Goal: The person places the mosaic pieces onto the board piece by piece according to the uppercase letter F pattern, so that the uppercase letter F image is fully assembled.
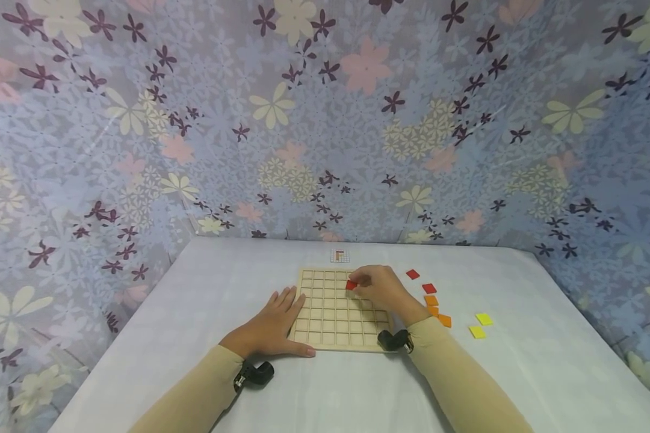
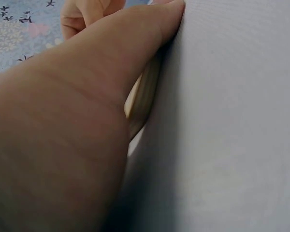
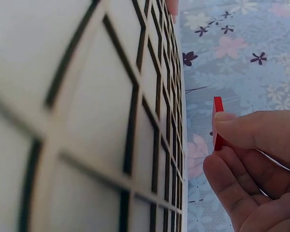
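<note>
A wooden grid board [image 1: 327, 313] with square cells lies on the white table. My right hand [image 1: 381, 288] pinches a red square tile [image 1: 351, 285] over the board's upper right part. In the right wrist view the red tile [image 3: 218, 123] stands on edge between thumb and fingers, apart from the grid [image 3: 135, 96]. My left hand [image 1: 273, 322] lies spread at the board's left edge, its fingers straight and its thumb along the near left corner. The left wrist view shows the hand's thumb side [image 2: 77, 96] against the board's edge [image 2: 147, 92].
Right of the board lie two red tiles [image 1: 429, 288], several orange tiles [image 1: 431, 300] and two yellow tiles [image 1: 477, 332]. A small printed card [image 1: 340, 255] lies beyond the board's far edge. Flowered cloth [image 1: 325, 120] hangs behind the table.
</note>
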`<control>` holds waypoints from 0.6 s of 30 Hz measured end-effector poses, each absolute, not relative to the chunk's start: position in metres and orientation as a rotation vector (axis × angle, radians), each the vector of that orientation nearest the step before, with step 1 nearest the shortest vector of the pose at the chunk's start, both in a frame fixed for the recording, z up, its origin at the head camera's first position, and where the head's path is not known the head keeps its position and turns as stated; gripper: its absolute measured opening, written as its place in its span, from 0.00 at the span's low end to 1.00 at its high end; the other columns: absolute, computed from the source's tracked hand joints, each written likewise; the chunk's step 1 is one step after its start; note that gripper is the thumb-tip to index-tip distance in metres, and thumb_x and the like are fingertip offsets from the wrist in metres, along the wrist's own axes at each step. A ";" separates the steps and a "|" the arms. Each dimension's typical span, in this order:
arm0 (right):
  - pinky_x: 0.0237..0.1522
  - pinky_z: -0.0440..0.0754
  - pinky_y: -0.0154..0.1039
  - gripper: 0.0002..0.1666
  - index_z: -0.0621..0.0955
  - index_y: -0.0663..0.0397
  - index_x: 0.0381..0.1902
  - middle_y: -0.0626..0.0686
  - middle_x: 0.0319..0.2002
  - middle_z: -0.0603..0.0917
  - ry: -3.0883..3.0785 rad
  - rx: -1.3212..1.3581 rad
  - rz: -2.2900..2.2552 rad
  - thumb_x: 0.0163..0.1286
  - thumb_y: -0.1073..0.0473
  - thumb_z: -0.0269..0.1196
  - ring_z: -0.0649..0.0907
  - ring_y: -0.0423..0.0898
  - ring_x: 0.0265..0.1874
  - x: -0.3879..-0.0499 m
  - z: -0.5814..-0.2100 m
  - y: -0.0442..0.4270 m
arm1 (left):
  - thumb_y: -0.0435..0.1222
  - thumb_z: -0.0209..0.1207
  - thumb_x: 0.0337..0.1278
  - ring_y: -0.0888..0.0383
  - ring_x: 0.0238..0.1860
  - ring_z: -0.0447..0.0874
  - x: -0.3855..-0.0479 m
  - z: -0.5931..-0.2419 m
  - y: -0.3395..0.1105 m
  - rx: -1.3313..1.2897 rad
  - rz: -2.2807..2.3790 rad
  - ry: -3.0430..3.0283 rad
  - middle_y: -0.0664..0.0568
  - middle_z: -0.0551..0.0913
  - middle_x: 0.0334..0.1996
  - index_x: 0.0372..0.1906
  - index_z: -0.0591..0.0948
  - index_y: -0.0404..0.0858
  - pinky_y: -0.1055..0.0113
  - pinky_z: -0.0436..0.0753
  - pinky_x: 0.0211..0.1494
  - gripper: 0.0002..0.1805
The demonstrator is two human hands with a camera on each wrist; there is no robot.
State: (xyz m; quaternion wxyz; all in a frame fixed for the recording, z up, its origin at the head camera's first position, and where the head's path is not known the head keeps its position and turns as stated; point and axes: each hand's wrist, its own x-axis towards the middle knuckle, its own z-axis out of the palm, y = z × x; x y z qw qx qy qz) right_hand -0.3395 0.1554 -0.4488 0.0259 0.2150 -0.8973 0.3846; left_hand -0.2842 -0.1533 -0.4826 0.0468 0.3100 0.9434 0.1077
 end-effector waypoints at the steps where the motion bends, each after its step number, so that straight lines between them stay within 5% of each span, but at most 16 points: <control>1: 0.51 0.85 0.48 0.16 0.89 0.60 0.53 0.51 0.46 0.89 -2.771 0.669 1.195 0.67 0.68 0.73 0.87 0.48 0.44 -0.340 -0.449 0.154 | 0.83 0.54 0.47 0.40 0.83 0.38 -0.284 -0.483 -0.154 0.944 0.326 2.881 0.33 0.43 0.83 0.85 0.51 0.33 0.45 0.40 0.81 0.75; 18: 0.51 0.84 0.46 0.16 0.89 0.58 0.52 0.48 0.44 0.89 -2.796 0.716 1.183 0.66 0.68 0.75 0.86 0.45 0.44 -0.358 -0.456 0.128 | 0.84 0.54 0.46 0.40 0.83 0.37 -0.282 -0.479 -0.153 0.930 0.329 2.862 0.34 0.42 0.84 0.85 0.50 0.33 0.46 0.39 0.81 0.75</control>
